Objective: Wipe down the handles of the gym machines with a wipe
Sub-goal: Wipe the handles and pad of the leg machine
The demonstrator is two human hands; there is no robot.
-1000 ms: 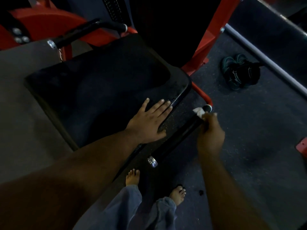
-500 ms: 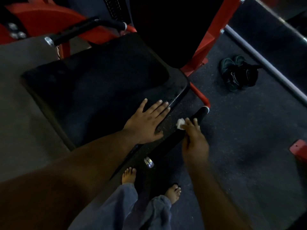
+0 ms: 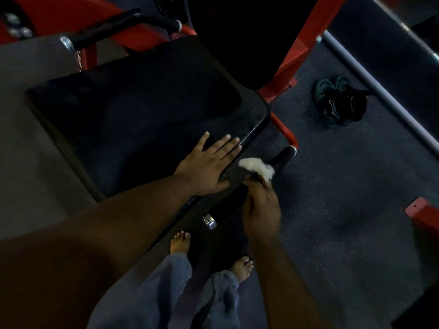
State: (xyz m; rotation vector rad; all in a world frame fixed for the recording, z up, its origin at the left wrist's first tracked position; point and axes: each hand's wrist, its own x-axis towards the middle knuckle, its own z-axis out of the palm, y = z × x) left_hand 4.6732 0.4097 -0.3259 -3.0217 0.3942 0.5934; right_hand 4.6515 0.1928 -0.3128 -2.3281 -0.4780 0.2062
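Now the right hand (image 3: 261, 210) pinches the wipe (image 3: 257, 167) on the black handle (image 3: 282, 157), at three o'clock of the flat left hand (image 3: 209, 165). Next, I think, rub toward the handle's end.

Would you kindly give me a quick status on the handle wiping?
Left hand flat on seat pad. Right hand holds wipe on near handle. Nothing in the way.

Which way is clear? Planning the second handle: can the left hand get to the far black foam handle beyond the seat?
Probably yes: the left hand lies flat on the black seat pad, holding nothing, and nothing blocks the far black foam handle.
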